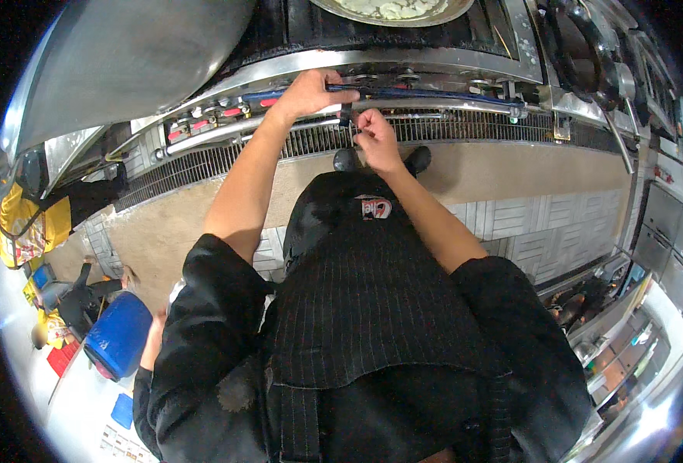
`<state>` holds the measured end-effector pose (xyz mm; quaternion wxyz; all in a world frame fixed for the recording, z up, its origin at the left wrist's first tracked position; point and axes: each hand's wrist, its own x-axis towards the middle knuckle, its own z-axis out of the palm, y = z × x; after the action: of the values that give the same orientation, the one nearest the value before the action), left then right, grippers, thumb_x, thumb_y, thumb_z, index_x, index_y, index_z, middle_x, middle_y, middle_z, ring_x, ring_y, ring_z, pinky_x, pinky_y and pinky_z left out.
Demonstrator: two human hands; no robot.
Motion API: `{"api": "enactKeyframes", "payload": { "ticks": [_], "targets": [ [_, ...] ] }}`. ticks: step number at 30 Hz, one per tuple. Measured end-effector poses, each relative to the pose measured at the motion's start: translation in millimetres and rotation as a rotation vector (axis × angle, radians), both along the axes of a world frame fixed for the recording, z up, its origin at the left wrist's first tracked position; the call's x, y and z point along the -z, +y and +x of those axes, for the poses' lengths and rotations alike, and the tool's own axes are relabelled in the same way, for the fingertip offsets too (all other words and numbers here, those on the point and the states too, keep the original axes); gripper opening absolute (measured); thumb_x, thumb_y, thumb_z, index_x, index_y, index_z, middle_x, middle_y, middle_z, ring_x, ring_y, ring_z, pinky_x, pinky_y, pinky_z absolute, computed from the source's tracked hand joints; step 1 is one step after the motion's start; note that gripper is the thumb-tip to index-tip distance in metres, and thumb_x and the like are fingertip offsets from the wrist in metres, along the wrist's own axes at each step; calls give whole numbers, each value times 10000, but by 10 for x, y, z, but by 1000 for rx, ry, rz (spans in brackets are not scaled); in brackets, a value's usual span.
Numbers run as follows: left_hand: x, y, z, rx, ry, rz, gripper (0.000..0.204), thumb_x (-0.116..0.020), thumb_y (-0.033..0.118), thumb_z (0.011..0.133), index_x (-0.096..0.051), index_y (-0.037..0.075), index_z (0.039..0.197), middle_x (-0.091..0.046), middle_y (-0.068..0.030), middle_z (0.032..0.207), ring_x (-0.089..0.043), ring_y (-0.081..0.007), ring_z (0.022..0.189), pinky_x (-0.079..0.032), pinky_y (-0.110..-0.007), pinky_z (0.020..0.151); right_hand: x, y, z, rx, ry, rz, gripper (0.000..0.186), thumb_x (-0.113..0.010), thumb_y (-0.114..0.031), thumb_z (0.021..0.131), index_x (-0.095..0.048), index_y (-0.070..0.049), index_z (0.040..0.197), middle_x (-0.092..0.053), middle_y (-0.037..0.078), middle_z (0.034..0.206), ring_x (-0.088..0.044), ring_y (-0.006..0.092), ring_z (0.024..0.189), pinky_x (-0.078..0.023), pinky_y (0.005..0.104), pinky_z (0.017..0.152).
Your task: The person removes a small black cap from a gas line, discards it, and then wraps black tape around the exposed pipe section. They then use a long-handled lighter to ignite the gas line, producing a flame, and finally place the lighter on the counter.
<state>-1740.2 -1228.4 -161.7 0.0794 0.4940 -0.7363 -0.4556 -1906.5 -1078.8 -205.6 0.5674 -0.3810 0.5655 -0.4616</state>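
My left hand (314, 94) is closed at the blue pipe (465, 97) along the stove front, its thumb lying over the pipe. Just below and right, my right hand (376, 139) has bent, pinched fingers beside a small black piece (345, 114) hanging under the pipe; what they hold is too small to make out. Red-handled valves (200, 125) and a steel rail (179, 145) run along the front to the left. Above my hands, a wide pan (391, 11) with pale food sits on the blackened stovetop (264, 31).
A large steel vessel (125, 54) fills the upper left; a wok (580, 54) stands upper right. A floor grate (526, 127) runs below the stove, above beige flooring (511, 174). At lower left are a co-worker (79, 305), a blue barrel (118, 336) and another person's arm (152, 343).
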Motion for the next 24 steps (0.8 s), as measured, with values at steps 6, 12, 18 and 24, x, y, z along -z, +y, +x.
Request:
{"api": "enactKeyframes", "payload": {
  "ticks": [6, 12, 18, 24],
  "targets": [
    [-171, 201, -64, -70, -111, -178, 536, -873, 503, 730, -731, 17, 907, -725, -207, 810, -718, -372, 839, -544, -445, 812, -287, -282, -190, 355, 469, -478, 137, -663, -9, 849, -562, -62, 927, -683, 80, 817, -667, 218, 698, -504, 343, 633],
    [-93, 352, -85, -127, -56, -348, 520, -872, 427, 764, -746, -5, 1024, -731, -186, 782, -734, -343, 756, -565, -428, 767, -213, -1711, -136, -548, 827, 297, 569, -798, -488, 684, -765, 18, 943, -762, 213, 993, -744, 365, 909, -580, 463, 809],
    [174, 287, 77, -77, 85, -131, 379, -731, 293, 860, -733, -16, 1080, -719, -175, 802, -688, -329, 732, -541, -427, 770, -287, -1895, -8, -325, 561, 200, 389, -845, -254, 616, -684, -11, 873, -662, 122, 753, -628, 233, 672, -507, 372, 625],
    [298, 10, 180, 246, 8, -493, 168, -548, 144, 899, -636, 3, 874, -700, -216, 931, -663, -415, 944, -515, -483, 850, -846, -473, -16, -27, 545, -299, 232, -722, -71, 768, -538, -45, 906, -665, 142, 874, -675, 339, 803, -536, 403, 750]
  ]
}}
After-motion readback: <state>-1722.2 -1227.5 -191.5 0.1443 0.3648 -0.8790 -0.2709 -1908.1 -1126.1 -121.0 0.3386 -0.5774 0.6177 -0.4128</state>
